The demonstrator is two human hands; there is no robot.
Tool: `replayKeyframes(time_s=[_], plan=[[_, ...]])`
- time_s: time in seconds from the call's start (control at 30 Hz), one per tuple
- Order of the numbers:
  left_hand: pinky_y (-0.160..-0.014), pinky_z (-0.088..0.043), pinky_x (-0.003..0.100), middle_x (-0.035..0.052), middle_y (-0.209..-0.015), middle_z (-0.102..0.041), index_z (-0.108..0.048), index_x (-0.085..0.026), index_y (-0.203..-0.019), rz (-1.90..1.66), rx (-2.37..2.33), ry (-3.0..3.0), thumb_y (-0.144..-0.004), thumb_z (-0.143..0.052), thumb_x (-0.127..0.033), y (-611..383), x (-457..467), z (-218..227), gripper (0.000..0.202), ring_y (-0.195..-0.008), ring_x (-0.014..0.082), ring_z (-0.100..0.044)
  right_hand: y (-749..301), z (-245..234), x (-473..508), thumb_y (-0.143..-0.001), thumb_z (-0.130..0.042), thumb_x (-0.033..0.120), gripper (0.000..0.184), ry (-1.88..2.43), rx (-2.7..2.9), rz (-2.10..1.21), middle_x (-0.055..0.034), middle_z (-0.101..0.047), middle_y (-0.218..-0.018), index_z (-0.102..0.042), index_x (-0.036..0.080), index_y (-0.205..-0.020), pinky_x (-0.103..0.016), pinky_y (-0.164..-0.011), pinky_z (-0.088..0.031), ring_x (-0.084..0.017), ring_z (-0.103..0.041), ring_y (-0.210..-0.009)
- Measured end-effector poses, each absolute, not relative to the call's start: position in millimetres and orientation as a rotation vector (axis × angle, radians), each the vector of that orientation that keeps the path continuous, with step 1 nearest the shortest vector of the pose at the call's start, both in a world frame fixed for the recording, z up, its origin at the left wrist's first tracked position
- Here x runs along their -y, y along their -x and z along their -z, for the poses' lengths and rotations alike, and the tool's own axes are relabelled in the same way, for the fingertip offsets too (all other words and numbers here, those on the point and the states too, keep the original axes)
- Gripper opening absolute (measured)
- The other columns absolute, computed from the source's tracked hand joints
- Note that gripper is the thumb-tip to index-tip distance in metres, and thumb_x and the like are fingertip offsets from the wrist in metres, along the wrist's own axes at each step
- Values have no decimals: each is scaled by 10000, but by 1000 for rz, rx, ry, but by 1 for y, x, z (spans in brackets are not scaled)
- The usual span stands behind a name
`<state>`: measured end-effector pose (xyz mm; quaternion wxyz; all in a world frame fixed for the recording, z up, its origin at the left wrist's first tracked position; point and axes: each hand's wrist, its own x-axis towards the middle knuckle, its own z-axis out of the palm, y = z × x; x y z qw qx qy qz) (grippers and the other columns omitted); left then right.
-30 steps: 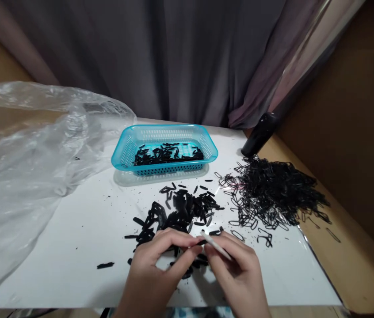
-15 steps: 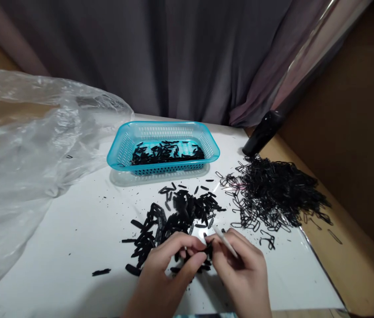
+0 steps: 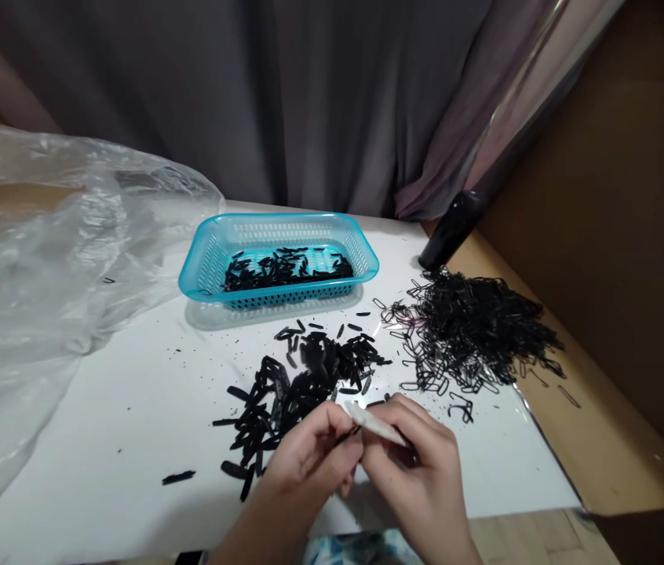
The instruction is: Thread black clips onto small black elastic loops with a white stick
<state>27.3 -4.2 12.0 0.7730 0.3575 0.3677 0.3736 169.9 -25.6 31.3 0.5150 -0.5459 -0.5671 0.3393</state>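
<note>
Now lifting off the bench's near edge: left hand pinching black piece, right hand gripping white stick.

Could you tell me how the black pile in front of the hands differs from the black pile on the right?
The middle pile holds solid, flat oblong pieces, loosely scattered on the white sheet; the right pile holds thin open loops, tangled into a denser, larger heap that reaches the sheet's right edge. Both are black and lie loose, outside the blue basket.

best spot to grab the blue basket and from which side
Take the blue basket by its flared rim at a short end, probably the left one, coming from above and outside. The rim juts past the mesh walls, and that end faces bare tabletop, away from the black pieces.
</note>
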Motion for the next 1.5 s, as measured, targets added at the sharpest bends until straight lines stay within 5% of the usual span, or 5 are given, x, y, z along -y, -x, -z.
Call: replayKeyframes(time_s=[0.27, 0.57, 1.0, 1.2, 1.5], plan=[[-469, -437, 168, -31, -587, -583, -589, -166, -710, -848, -780, -818, -797, -738, -528, -32, 4, -21, 401, -483, 75, -509, -170, -27, 32, -858, -593, 389, 216, 764, 663, -1735, 70, -409, -558, -535, 204, -764, -261, -551, -374, -100, -310, -484], [-569, -460, 209, -44, -513, -560, -496, -181, -634, -625, -754, -880, -757, -756, -524, -33, 7, -23, 447, -503, 96, -548, -188, -30, 23, -902, -651, 398, 428, 774, 689, -1964, 132, -190, -490, -379, 211, -629, -215, -407, -80, -49, -106, -408], [-651, -461, 232, -33, -566, -611, -544, -195, -607, -542, -858, -970, -769, -656, -312, -31, 9, -45, 229, -595, 126, -576, -196, -40, 13, -800, -742, 338, 513, 660, 375, -2145, 137, -233, -507, -275, 220, -623, -129, -335, -81, -7, -48, -377], [-580, -435, 222, -22, -507, -644, -563, -195, -638, -432, -989, -969, -804, -675, -372, -13, 19, -31, 267, -526, 121, -576, -248, -59, 11, -884, -623, 320, 371, 864, 505, -1321, 121, -112, -586, -324, 251, -675, -193, -330, -20, -72, 55, -445], [-560, -483, 223, -10, -582, -681, -725, -140, -848, -526, -1014, -840, -645, -766, -269, -12, 10, -24, 244, -498, 106, -581, -259, -33, -1, -870, -655, 517, 414, 1583, 1018, -808, 45, -391, -596, -536, 190, -645, -262, -488, -211, -110, -309, -531]])
